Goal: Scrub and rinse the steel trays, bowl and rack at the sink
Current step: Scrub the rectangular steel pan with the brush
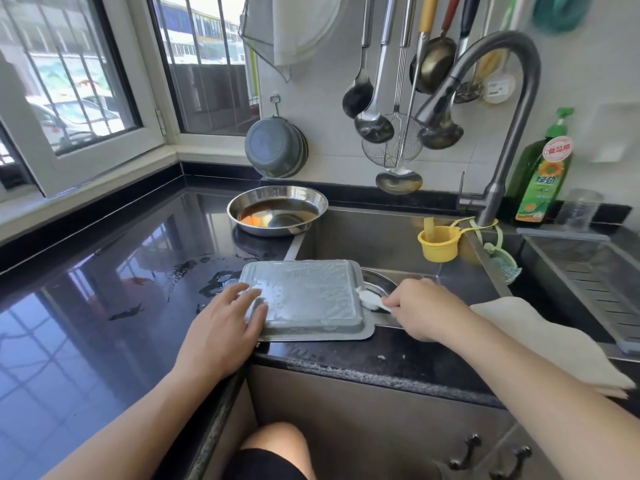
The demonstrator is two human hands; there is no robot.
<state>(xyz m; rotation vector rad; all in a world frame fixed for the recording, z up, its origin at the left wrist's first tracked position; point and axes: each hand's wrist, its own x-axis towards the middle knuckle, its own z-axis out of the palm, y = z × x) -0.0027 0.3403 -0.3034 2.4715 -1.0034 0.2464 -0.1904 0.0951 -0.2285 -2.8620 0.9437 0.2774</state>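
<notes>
A rectangular steel tray (pixel 304 296) lies upside down across the sink's near left corner, its bottom wet and soapy. My left hand (pixel 225 327) presses flat on the tray's left end with straight fingers. My right hand (pixel 419 306) pinches a white soapy scrubbing cloth (pixel 369 299) at the tray's right edge. Under that edge, a round steel dish (pixel 377 282) shows partly inside the sink (pixel 381 233). A round steel bowl (pixel 277 209) with brown liquid and orange scraps stands on the counter behind the tray.
The tap (pixel 502 109) arches over the sink, no water running. A yellow cup (pixel 438 242) hangs at the sink's back right. Green detergent bottle (pixel 542 174) stands right of the tap. A beige cloth (pixel 540 337) lies on the right counter, beside a drain tray (pixel 595 275). Ladles hang above.
</notes>
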